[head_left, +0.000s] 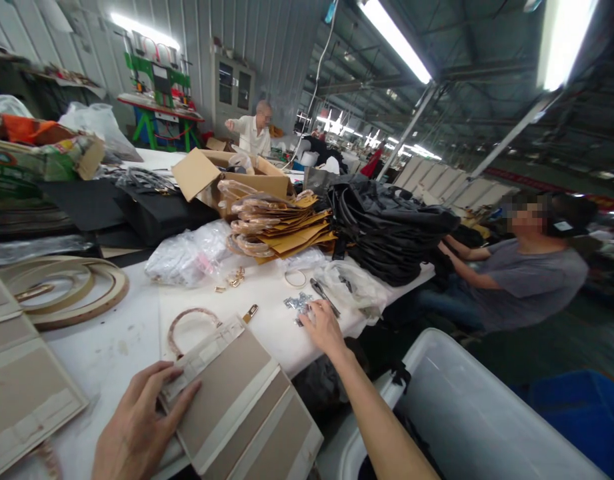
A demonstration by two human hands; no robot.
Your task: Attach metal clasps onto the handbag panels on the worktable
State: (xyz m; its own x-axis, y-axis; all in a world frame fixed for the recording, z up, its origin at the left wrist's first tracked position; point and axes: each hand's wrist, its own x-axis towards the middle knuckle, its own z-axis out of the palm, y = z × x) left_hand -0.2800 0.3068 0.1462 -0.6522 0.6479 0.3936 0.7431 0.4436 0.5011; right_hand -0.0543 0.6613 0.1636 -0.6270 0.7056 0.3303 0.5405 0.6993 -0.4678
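Note:
A grey-beige panel with pale taped strips [237,407], apparently a bag piece, lies tilted at the table's front edge. My left hand [147,407] grips its upper left corner, thumb across the face and fingers along the edge. A wrapped loop handle [179,327] sticks out from that top edge, with a gold metal clasp [251,313] close by. My right hand [325,325] reaches to a pile of small silvery metal pieces [297,303], fingers apart and fingertips at the pile. A dark tool [324,293], perhaps pliers or scissors, lies just behind that hand.
Stacked mustard pieces with wrapped handles [287,227], a black fabric pile [387,227] and an open carton [247,173] stand behind. Coiled strips [77,287] and another panel [27,387] are left. A white bin [467,400] is front right. Two people work nearby.

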